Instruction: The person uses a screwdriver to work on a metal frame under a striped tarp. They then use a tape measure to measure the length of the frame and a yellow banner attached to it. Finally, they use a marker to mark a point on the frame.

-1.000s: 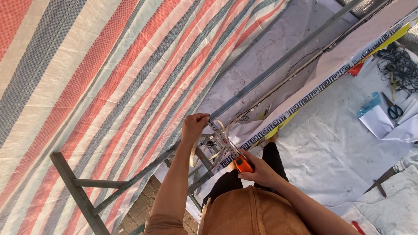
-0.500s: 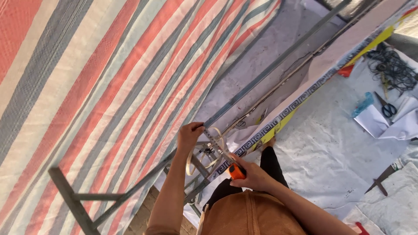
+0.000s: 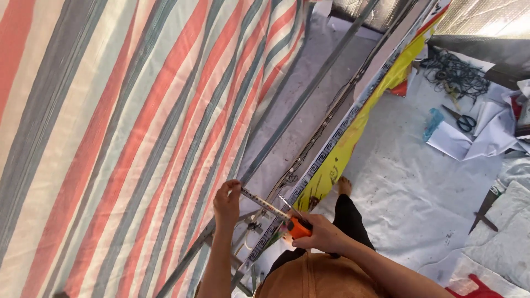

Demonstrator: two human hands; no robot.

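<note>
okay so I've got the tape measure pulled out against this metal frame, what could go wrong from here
The left hand only pinches the blade's end at the metal frame bar; if it slips, the blade may snap back toward the orange tape measure in the right hand. The bare foot stands beside the frame and yellow banner, with scissors and tangled wire on the floor, likely trip or cut hazards.

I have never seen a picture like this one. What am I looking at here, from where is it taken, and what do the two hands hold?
The picture comes from a camera worn on a person's head, looking down. No machine is here, only two bare hands. The right hand holds an orange tape measure. The left hand holds the end of its tape by a grey metal bar. On the left hangs a striped sheet. Below, on a white floor cover, lie scissors, papers and black wires.
</note>
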